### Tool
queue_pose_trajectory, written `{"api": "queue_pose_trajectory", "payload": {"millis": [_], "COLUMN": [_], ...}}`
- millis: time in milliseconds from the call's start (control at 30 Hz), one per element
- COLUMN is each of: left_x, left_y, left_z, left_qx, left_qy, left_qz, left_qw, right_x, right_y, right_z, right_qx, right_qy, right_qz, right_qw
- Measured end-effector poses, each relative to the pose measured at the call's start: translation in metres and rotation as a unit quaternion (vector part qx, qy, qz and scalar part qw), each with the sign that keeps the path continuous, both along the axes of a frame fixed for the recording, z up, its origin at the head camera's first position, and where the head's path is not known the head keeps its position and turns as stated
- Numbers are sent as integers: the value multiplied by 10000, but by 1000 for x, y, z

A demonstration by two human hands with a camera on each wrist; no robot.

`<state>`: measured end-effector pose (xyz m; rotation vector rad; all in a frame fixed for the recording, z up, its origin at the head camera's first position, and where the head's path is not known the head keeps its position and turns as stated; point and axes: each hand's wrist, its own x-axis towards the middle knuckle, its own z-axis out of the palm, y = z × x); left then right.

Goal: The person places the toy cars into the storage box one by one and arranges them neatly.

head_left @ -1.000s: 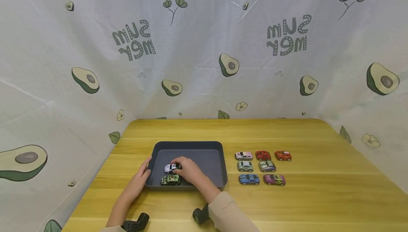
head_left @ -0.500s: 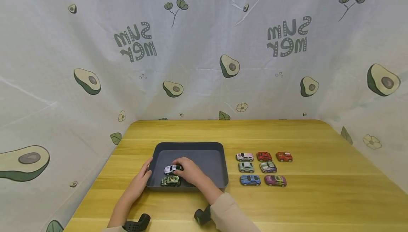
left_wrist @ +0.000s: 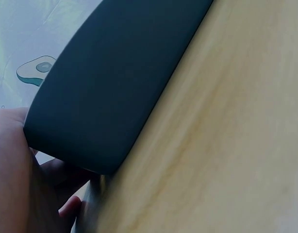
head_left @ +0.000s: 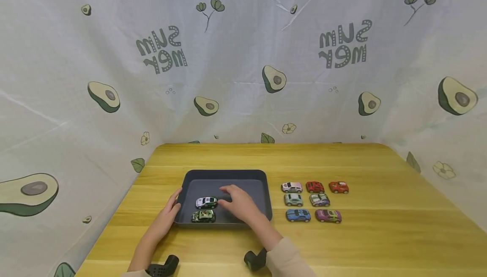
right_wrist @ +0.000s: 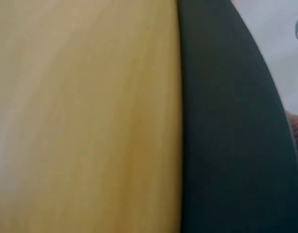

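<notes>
Bright, even light fills the head view, with only faint soft shadows beneath the tray (head_left: 266,209) and hands. Its wide lens bows the counter (head_left: 380,234) edges. Both wrist views are close and blurred; the light's source is perhaps overhead.

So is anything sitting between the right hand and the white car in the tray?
Nothing visible. The right hand hovers open just right of the white car inside the tray, with only bare tray floor between them. The green car lies nearer the front rim, off that line.
</notes>
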<state>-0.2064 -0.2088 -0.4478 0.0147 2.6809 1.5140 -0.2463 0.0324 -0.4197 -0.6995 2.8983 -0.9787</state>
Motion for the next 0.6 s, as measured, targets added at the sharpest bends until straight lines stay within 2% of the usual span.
{"api": "queue_pose_trajectory", "payload": {"millis": [200, 433, 600], "left_x": [0, 0, -1], "left_y": [0, 0, 0], "left_z": [0, -1, -1], "left_qx": [49, 100, 103], "left_qy": [16, 38, -4], "left_qz": [-12, -18, -26], "left_qw": [10000, 9999, 9999], "right_x": [2, 2, 1], "right_y": [20, 50, 74], "right_z": [7, 11, 13], "right_qx": [-492, -1172, -1348], "right_qy": [417, 1020, 1106], "right_qz": [-165, -517, -843], "right_qw": [9978, 9865, 9811]}}
